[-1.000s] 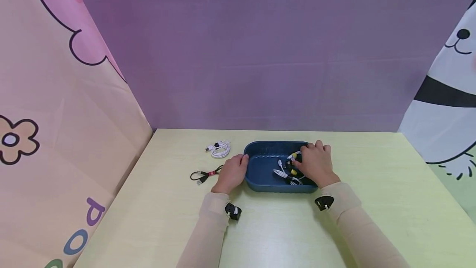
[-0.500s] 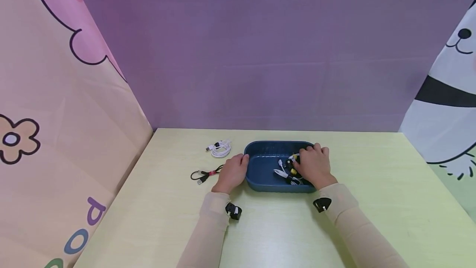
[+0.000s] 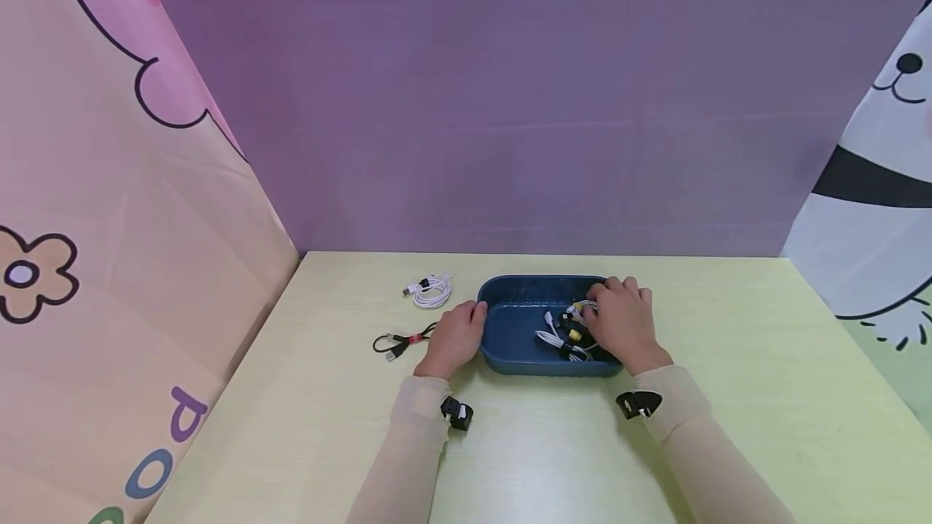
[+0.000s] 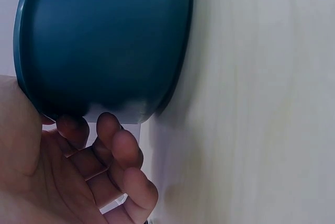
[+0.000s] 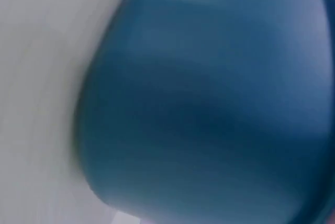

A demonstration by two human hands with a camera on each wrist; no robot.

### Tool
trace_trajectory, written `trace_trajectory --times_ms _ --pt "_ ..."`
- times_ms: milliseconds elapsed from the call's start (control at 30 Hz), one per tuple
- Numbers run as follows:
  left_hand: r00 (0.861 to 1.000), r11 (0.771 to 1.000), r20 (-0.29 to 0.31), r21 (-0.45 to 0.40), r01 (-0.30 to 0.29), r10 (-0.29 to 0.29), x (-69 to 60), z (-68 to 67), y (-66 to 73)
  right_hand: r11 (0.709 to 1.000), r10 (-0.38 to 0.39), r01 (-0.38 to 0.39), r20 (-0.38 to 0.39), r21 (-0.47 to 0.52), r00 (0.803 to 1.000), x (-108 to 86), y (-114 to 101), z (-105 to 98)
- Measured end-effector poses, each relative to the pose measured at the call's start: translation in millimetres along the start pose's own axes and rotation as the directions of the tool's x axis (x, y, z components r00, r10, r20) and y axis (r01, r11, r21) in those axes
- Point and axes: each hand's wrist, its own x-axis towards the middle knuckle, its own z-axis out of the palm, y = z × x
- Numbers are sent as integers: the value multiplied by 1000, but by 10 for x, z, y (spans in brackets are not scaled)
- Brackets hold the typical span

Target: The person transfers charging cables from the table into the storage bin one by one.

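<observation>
The left hand point(image 3: 455, 340) holds the near end of the blue bin point(image 3: 517, 338), with the thumb side at the rim and the fingers bent by the outside wall. The right hand point(image 3: 624, 320) is over the bin's other end, with its thumb side down by some cables; I can't tell if it is gripping anything. Those cables, black and white with a yellow bit point(image 3: 574, 335), sit in the bin, just beside the right hand. A black cable point(image 3: 396, 344) with a red tie lies just outside the left hand. A white coil point(image 3: 433, 292) lies a bit farther off, past that hand. Under it all is a pale table point(image 3: 524, 459). Each sleeve has a small black box point(image 3: 456, 413) by the wrist.
</observation>
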Motion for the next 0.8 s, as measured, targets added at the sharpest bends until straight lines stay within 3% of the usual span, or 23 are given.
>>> trace_trajectory --times_ms 167,267,433,800 --pt "1000 1000 -17 9 -25 25 -14 -6 -18 984 58 -37 -118 176 991 -7 132 -67" --pt "999 999 -24 9 -35 35 -19 -9 -20 959 106 -67 -129 275 986 -2 246 -108" --pt "1000 1000 -16 -3 -24 24 -20 -13 -16 911 161 -132 -42 390 986 -5 423 -149" --pt "1000 1000 -12 3 -26 26 -17 -13 -15 857 164 -229 177 462 970 12 651 -76"
